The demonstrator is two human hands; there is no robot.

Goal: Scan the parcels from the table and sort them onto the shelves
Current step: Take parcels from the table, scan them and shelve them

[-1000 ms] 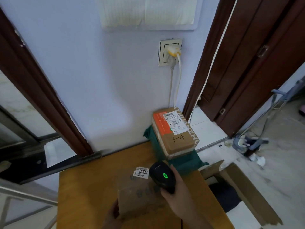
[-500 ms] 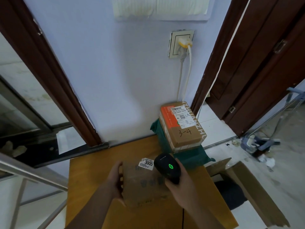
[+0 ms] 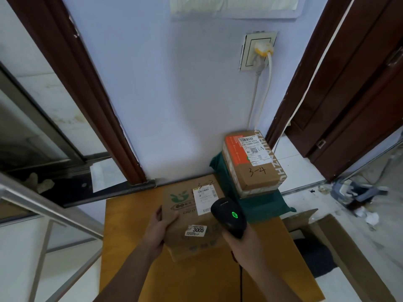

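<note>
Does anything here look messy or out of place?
Yes. The wall socket sits crooked, its plate lifting off the wall. Crumpled scraps of litter lie on the floor at right. The parcels on the table look intact.

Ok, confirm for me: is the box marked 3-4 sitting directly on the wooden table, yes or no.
No: the box marked 3-4 rests on a green parcel, which lies on the wooden table.
</note>
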